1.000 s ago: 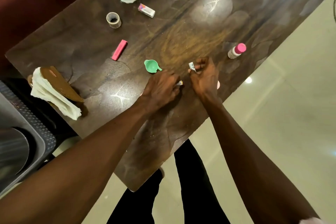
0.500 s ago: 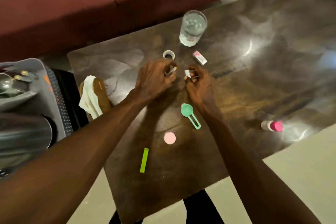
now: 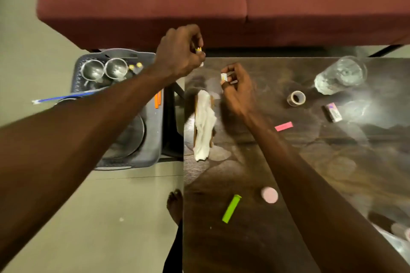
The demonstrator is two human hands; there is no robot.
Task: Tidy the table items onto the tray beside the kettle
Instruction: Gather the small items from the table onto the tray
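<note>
Step in hand, by judgement: carrying small picked-up items from the table [image 3: 288, 217] across to the tray [image 3: 153, 139]. The next move appears to call for lowering each piece over a bare part of the tray and releasing it clear of what is already there.

The table is dark, glossy, wood-grained and flat. The tray is grey, ribbed plastic with raised walls, and stands on the floor just beside the table's edge. It holds the round steel kettle [image 3: 131, 135] and two steel cups [image 3: 104, 70].

The left hand [image 3: 179, 51], fingers curled, pinches a small white-and-yellow item [image 3: 198, 49] above the tray's far corner. The right hand [image 3: 238, 86] pinches a small white piece [image 3: 224, 77] over the table.

Still on the table: crumpled white tissue [image 3: 205, 124], clear glass [image 3: 340, 75], tape roll [image 3: 296, 98], green strip [image 3: 231, 208], pink disc [image 3: 269, 194].
</note>
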